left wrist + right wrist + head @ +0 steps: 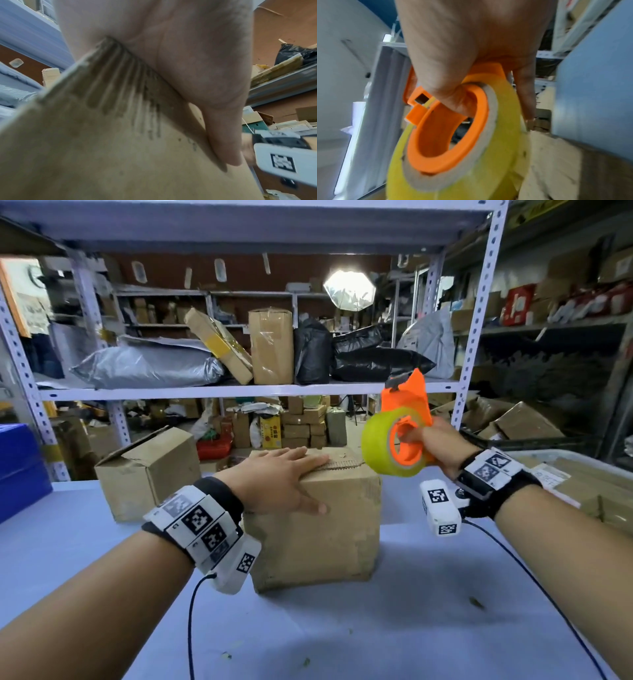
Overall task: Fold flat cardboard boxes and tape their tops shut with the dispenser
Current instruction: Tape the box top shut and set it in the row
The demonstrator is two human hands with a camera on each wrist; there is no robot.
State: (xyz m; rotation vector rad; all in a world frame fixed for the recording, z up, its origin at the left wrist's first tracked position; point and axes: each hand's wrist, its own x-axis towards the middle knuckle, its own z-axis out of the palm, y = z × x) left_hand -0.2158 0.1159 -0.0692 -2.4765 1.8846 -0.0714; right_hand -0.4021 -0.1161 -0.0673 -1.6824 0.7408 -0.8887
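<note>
A folded brown cardboard box stands in the middle of the pale blue table. My left hand lies flat on its top with straight fingers, the thumb down the front face; the left wrist view shows the palm pressing the box's top edge. My right hand grips an orange tape dispenser carrying a yellow tape roll, held in the air at the box's upper right corner. In the right wrist view my fingers curl through the orange core of the roll.
A second cardboard box with a raised flap stands at the back left of the table. A blue bin sits at the far left. A clear tub holding flat cardboard is at the right. Metal shelving loaded with parcels rises behind the table.
</note>
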